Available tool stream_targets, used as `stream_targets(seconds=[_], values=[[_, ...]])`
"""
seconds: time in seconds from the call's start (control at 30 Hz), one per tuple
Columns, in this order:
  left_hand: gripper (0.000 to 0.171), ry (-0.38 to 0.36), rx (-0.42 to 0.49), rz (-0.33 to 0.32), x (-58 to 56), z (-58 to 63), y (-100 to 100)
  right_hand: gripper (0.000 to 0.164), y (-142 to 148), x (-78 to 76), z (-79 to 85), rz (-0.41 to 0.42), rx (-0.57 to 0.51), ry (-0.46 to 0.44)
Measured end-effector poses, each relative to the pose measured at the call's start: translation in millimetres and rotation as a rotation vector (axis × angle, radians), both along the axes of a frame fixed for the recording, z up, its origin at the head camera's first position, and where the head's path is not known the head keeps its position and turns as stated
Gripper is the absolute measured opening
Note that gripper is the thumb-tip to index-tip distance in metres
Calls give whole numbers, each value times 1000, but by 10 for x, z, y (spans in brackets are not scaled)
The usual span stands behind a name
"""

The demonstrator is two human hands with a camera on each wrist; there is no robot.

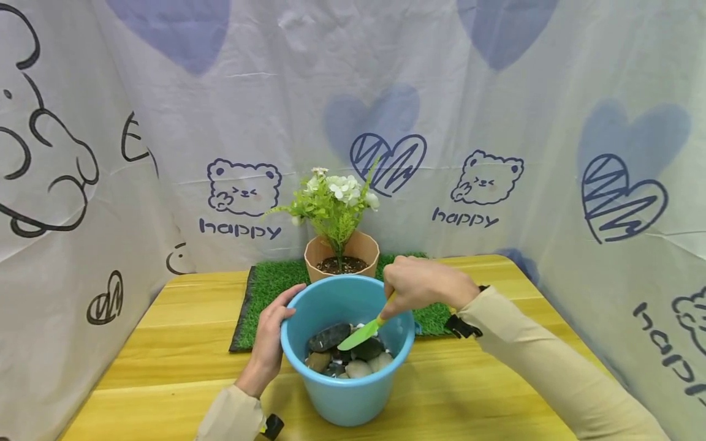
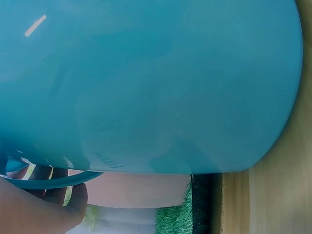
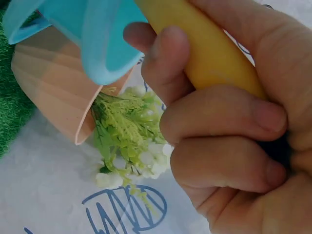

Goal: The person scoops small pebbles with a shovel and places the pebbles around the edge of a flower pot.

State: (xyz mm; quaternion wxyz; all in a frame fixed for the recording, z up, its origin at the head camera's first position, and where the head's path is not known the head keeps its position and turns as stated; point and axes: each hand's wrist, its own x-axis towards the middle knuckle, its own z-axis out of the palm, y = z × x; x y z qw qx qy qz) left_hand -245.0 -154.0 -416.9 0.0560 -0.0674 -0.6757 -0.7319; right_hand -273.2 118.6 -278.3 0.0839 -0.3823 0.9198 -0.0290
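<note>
A light blue bucket (image 1: 349, 398) stands on the table with several dark, grey and brown stones (image 1: 358, 369) inside. At its left rim, my left hand (image 1: 268, 337) holds the bucket; the left wrist view is mostly filled by the bucket's side wall (image 2: 146, 87). My right hand (image 1: 425, 285) grips the yellow handle (image 3: 209, 53) of a small trowel, its fingers curled round it. The trowel's green blade (image 1: 357, 337) slants down into the bucket, over the stones. Whether the blade's tip touches them, I cannot tell.
Behind the bucket, a peach flowerpot (image 1: 313, 256) with dark soil and a white-flowered plant (image 1: 336, 205) stands on a green turf mat (image 1: 270, 275). Under everything is a yellow wood-grain table (image 1: 182, 343). A printed white cloth (image 1: 309, 92) hangs at the back and sides.
</note>
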Motion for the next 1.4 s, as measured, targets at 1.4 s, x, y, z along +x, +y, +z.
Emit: stream_targets(seconds=[1.4], values=[[50,-1,5,-48,-21,-23,-41,19,-91,73,-500,277,39,328]])
